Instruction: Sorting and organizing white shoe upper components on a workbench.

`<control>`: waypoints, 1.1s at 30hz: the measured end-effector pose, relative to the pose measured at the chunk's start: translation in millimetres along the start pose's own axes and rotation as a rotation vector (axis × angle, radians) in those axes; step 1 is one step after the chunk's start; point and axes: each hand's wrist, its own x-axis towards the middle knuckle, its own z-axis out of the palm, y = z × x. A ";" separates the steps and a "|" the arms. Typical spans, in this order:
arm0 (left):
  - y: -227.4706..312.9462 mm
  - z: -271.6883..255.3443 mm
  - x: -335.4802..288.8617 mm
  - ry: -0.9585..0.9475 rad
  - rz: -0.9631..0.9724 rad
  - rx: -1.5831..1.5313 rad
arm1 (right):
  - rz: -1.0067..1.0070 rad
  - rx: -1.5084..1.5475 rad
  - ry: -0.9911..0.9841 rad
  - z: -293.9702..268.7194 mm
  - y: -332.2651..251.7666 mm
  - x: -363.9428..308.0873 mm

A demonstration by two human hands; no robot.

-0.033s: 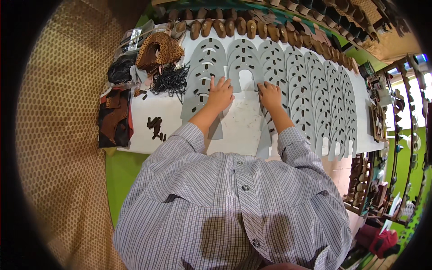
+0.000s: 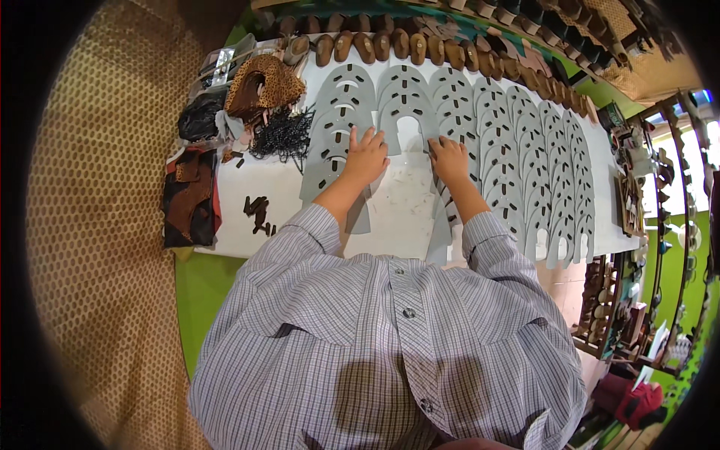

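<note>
Grey arch-shaped pieces [image 2: 319, 154], each marked with small dark strips, overlap in columns on the white table. My left hand [image 2: 366, 156] lies flat on the right side of the leftmost column, its fingers spread. At the left edge of the third column rests my right hand [image 2: 451, 160], fingers stretched forward and nothing visible in its grasp. Between and just beyond my hands, the second column [image 2: 388, 114] is short and ends in an open arch. Loose dark strips [image 2: 259, 210] lie in a small pile left of my left forearm.
A leopard-print piece [image 2: 281, 79] and a tangle of black cords [image 2: 281, 135] sit at the far left. Dark and brown scraps [image 2: 191, 199] hang over the table's left end. Brown shoe forms [image 2: 401, 45] line the back edge. Racks [image 2: 664, 187] stand at right.
</note>
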 end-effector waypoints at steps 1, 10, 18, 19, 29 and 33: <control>-4.4 4.5 3.7 0.022 0.023 0.013 | 0.004 0.015 0.014 0.0 1.5 2.3; -17.0 10.0 28.8 0.013 -0.283 -0.049 | 0.296 0.462 -0.006 -13.9 0.9 30.6; -8.8 9.6 61.6 -0.081 -0.469 -0.070 | 0.506 0.481 -0.048 10.5 10.7 61.6; -7.2 8.7 67.1 -0.105 -0.526 -0.101 | 0.512 0.491 -0.027 15.6 12.4 64.1; -8.9 8.2 71.4 -0.119 -0.552 -0.142 | 0.511 0.584 -0.037 22.9 26.5 69.2; -13.2 8.3 61.8 -0.135 -0.537 -0.126 | 0.553 0.654 -0.156 -6.1 12.2 64.5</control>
